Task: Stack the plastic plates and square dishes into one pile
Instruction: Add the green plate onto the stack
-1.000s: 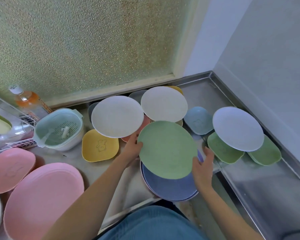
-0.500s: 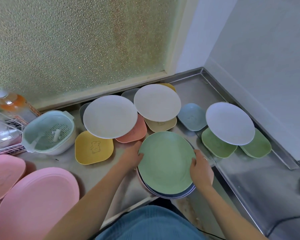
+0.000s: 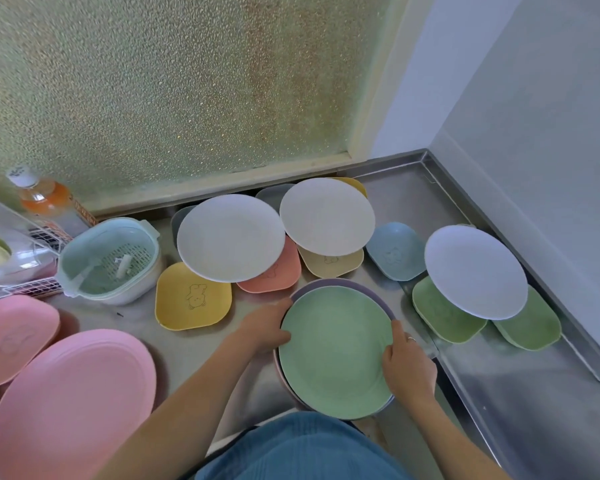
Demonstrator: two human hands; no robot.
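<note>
A green round plate [image 3: 335, 351] lies on top of a purple plate [image 3: 347, 283] whose rim shows behind it, at the counter's front edge. My left hand [image 3: 265, 327] grips the pile's left rim. My right hand [image 3: 407, 363] grips its right rim. Behind them, a white plate [image 3: 231, 237] lies over a coral square dish [image 3: 281, 271], and a cream plate [image 3: 326, 216] over a beige square dish [image 3: 333, 263]. A yellow square dish [image 3: 193, 301] and a blue square dish [image 3: 394, 251] lie alone. At the right a white plate [image 3: 475, 271] covers two green square dishes [image 3: 442, 315].
A large pink plate [image 3: 70, 403] and a pink dish [image 3: 13, 337] lie at the left. A mint strainer basket [image 3: 108, 259] and an orange bottle [image 3: 44, 202] stand near a wire rack [image 3: 21, 285]. The steel counter [image 3: 520, 393] has a raised rim along the right wall.
The green plate has come down from a tilt above the purple plate and now lies flat on it. Both hands moved with it towards the front edge.
</note>
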